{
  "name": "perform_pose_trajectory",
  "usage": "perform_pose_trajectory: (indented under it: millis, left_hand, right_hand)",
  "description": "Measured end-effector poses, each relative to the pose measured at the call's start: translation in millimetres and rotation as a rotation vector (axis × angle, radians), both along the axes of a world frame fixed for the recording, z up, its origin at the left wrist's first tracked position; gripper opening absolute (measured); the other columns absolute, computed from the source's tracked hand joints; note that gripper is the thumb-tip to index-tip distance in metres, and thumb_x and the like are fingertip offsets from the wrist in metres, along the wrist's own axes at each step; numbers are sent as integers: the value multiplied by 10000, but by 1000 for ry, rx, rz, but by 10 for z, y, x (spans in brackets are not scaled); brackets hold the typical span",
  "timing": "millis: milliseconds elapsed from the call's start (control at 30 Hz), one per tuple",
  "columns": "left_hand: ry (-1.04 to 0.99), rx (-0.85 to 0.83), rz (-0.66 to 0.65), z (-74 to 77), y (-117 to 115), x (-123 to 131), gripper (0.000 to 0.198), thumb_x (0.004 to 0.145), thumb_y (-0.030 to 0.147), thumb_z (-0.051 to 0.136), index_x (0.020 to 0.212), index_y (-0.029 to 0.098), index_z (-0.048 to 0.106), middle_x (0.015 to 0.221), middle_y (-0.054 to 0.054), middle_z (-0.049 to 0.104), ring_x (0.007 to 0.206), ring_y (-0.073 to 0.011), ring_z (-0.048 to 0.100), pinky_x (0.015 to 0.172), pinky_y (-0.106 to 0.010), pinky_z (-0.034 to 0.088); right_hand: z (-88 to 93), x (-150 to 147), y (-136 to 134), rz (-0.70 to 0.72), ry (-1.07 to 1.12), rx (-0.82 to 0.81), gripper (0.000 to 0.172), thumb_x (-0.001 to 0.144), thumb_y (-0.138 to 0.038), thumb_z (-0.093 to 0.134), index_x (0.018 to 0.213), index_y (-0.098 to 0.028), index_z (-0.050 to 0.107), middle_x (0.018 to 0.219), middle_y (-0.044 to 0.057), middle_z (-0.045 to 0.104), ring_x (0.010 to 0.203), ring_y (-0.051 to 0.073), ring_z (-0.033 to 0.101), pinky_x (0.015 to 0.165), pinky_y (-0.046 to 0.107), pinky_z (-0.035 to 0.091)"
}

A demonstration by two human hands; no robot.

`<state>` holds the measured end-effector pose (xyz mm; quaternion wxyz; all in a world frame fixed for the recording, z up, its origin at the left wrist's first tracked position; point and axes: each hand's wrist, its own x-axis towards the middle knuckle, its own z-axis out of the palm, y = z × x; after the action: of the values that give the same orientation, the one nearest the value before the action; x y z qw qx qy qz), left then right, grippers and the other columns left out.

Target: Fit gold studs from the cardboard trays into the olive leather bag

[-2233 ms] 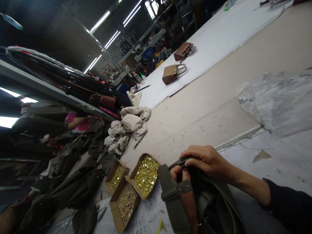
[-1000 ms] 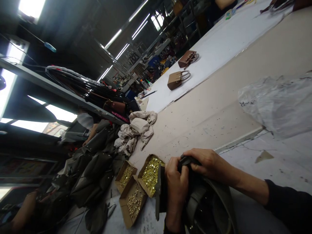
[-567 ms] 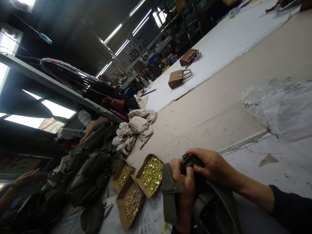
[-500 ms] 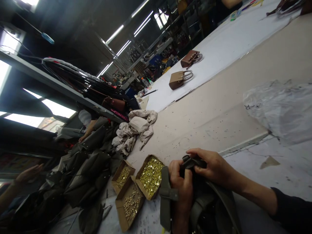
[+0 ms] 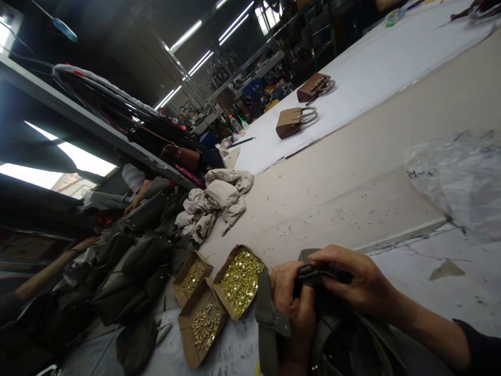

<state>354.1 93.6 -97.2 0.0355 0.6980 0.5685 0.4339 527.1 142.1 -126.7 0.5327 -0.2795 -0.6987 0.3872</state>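
Note:
Both my hands grip a dark olive bag at the lower right. My left hand is closed round its upper edge, with a strap hanging on its outer side. The fingers of my right hand pinch the same edge a little further right. What lies between the fingertips is partly hidden. Left of the bag stand three cardboard trays: one with shiny gold metal studs, one with small brass-coloured pieces, and a smaller one of similar pieces.
Dark olive bags lie heaped at the left, where other people's arms reach in. Beige cloth lies crumpled beyond the trays. Two small handbags sit on white paper. Clear plastic spreads at right.
The edge between my hands has turned, and a flap now shows above it. My right hand has shifted slightly right. At far left, another person's arm has reached further toward the heap.

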Motion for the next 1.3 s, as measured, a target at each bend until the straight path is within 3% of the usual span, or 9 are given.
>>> perform_pose_trajectory:
  millis: [100, 267, 467, 633, 800, 1067, 1300]
  left_hand:
    - [79, 138, -48, -29, 14, -29, 217, 913, 72, 640, 1096, 186, 666, 976, -40, 714, 914, -189, 666, 837, -329, 557]
    - [145, 106, -155, -90, -43, -165, 274, 906, 35, 660, 1153, 152, 637, 1004, -70, 707, 949, -188, 667, 853, -327, 577]
    - [174, 101, -277, -88, -43, -296, 204, 963, 129, 648, 1165, 120, 616, 989, -93, 698, 923, -185, 681, 827, -331, 615]
    - [251, 149, -264, -144, -72, -314, 193, 1015, 199, 605, 1175, 92, 621, 1077, -144, 713, 1061, -224, 706, 938, -372, 627]
    - [255, 90, -287, -207, -139, -352, 262, 1021, 166, 578, 1277, 112, 561, 1140, -153, 729, 1163, -225, 703, 990, -373, 624]
    - [279, 53, -226, -256, -195, -323, 228, 1005, 152, 571, 1228, 110, 595, 1082, -153, 753, 1102, -211, 731, 959, -329, 630]
    - [245, 103, -185, -215, -140, -222, 150, 1024, 193, 553, 1142, 133, 623, 1025, -118, 763, 1025, -177, 743, 943, -287, 619]
  right_hand:
    - [-14, 31, -32, -30, -57, 12, 324, 899, -81, 640, 1184, -235, 646, 1052, 39, 690, 980, 186, 665, 863, 284, 556]
    - [31, 37, -34, 31, -113, 165, 211, 949, -89, 600, 1136, -180, 632, 1016, 79, 678, 936, 222, 625, 800, 352, 540]
    - [-2, -19, -39, 70, -130, 263, 135, 958, -78, 612, 1083, -124, 630, 968, 98, 692, 875, 223, 614, 810, 395, 542]
    - [-18, -19, -55, 23, -138, 344, 113, 1017, -136, 591, 1101, -89, 652, 974, 113, 712, 900, 227, 634, 871, 397, 557]
    - [-29, -15, -65, 16, -177, 315, 143, 1050, -197, 555, 1136, -119, 638, 974, 112, 718, 903, 231, 640, 884, 395, 552]
    - [-45, -72, -69, 43, -179, 213, 276, 1102, -392, 451, 1088, -153, 588, 926, 116, 670, 871, 251, 608, 828, 420, 527]
    - [-106, -85, -107, 39, -182, 230, 217, 1073, -343, 473, 1045, -151, 570, 898, 104, 644, 851, 246, 575, 770, 410, 514]
